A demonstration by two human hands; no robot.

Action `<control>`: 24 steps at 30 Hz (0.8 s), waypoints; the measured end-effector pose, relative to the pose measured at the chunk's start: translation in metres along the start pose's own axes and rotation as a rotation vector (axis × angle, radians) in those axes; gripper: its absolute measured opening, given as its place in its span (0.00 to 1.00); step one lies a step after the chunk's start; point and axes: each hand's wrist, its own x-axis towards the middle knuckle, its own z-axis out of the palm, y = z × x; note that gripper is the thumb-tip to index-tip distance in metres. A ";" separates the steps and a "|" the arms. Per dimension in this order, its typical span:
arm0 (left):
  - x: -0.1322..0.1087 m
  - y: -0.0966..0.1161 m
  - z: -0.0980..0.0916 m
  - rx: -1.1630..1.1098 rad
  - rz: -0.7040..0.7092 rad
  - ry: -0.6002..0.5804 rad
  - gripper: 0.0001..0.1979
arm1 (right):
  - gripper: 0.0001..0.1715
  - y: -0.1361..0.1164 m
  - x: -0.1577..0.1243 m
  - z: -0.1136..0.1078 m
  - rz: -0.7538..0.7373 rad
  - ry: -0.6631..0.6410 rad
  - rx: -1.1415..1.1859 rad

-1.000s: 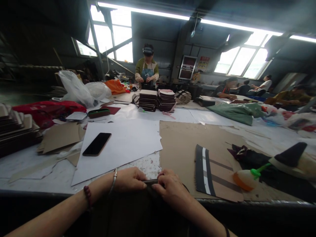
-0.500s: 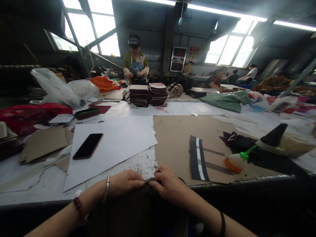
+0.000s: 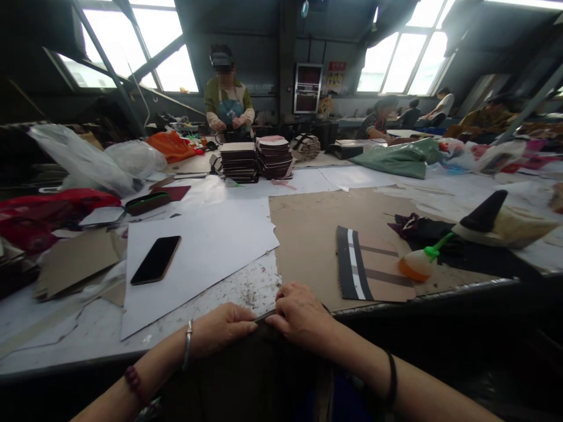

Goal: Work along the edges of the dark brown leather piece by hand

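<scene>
At the table's front edge, my left hand [image 3: 224,326] and my right hand [image 3: 299,313] pinch the top edge of a dark piece of material [image 3: 264,316] between thumb and fingers. A small gap separates the two hands. The lower part of the piece hangs in shadow below the table edge, so its shape cannot be made out. Right of my right hand lies a curved panel [image 3: 373,264] with black, white and brown bands. Beside that panel a squeeze bottle [image 3: 417,265] with a green nozzle and orange contents lies tilted.
A black phone [image 3: 156,259] rests on a white sheet [image 3: 220,234] at the left. Brown board [image 3: 308,228] covers the table's middle. Further back stand stacks of dark pieces [image 3: 238,164]. A co-worker [image 3: 227,105] stands across the table. Dark cloth [image 3: 470,249] lies at the right.
The view has shifted slightly, with the table items appearing higher up. Both hands keep their pinch on the dark piece in nearly the same place.
</scene>
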 end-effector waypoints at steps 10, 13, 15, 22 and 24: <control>-0.001 0.000 0.003 -0.135 -0.048 0.001 0.22 | 0.12 0.005 -0.008 0.002 -0.019 -0.040 0.089; -0.004 0.002 0.004 -0.174 -0.081 -0.012 0.19 | 0.12 0.003 -0.009 0.001 -0.036 -0.029 0.092; -0.005 0.003 0.005 -0.181 -0.090 -0.013 0.17 | 0.12 0.000 -0.010 0.000 -0.055 -0.013 0.093; 0.002 0.000 0.008 -0.072 -0.043 0.013 0.14 | 0.10 -0.005 -0.007 0.009 -0.041 -0.067 0.146; 0.004 -0.004 0.008 -0.026 -0.028 0.034 0.13 | 0.08 -0.005 -0.006 0.012 -0.071 -0.097 0.163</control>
